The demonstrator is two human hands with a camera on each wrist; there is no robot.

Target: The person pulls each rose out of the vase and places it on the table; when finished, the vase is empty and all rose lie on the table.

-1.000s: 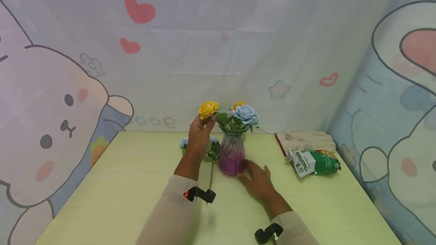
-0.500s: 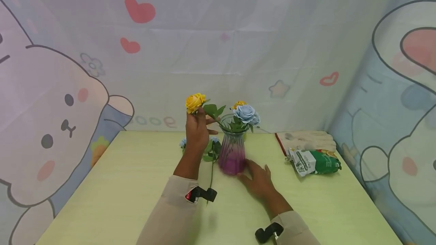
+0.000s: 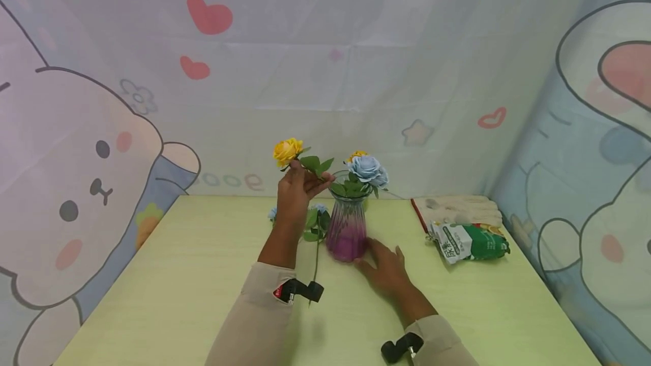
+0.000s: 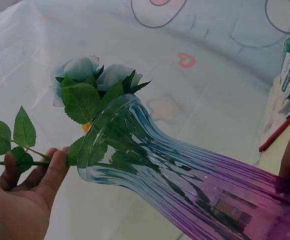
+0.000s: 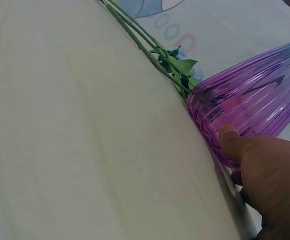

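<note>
From here, the relation that matters is between the yellow rose (image 3: 287, 151) and the mouth of the glass vase (image 3: 347, 233). The bloom sits up and to the left of the rim (image 4: 87, 165), its stem (image 4: 37, 163) slanting down rightward toward the opening; the fingers hide whether its lower end is inside. The left hand (image 3: 295, 191) is nearer the mouth, raised beside it, with fingers and thumb closed around the stem below the bloom. The right hand (image 3: 386, 270) stays low, its forearm angled in from the right, thumb and fingers cupping the foot of the vase, which stands upright on the counter (image 3: 203, 264). Blue roses (image 3: 367, 168) lean over the far right of the rim.
</note>
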